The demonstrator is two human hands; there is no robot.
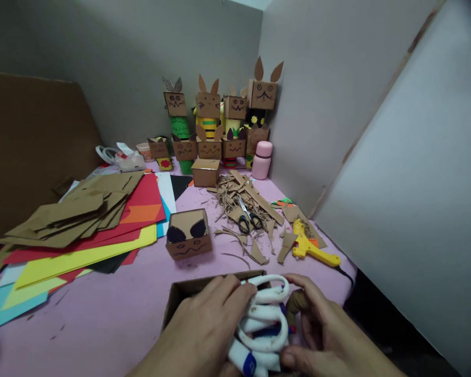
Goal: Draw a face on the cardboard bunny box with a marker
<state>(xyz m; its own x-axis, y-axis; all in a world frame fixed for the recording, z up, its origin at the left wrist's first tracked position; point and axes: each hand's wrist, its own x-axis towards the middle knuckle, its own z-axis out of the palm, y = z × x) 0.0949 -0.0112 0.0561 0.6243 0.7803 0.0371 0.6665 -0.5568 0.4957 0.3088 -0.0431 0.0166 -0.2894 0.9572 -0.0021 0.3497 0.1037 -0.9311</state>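
Observation:
Near the front edge, an open cardboard box (175, 294) sits under my hands. A bundle of white loop handles (267, 328), like those of scissors, lies at the box's right side with white, blue-ended pens (246, 361). My left hand (204, 319) reaches across the box, its fingers closed against the bundle's left side. From the right, my right hand (317, 324) curls round the same bundle, thumb low and index finger at the top. One of its fingers wears a brown cover (297, 302). The lower ends of the bundle are hidden.
Beyond the box stands a cardboard head with dark eyes (188, 235). Black-handled scissors (248, 217) rest on cardboard scraps (255, 195). A yellow glue gun (314, 248) lies right. Coloured paper (102, 246) is stacked left. Several cardboard animals (209, 104) and a pink flask (261, 161) stand behind.

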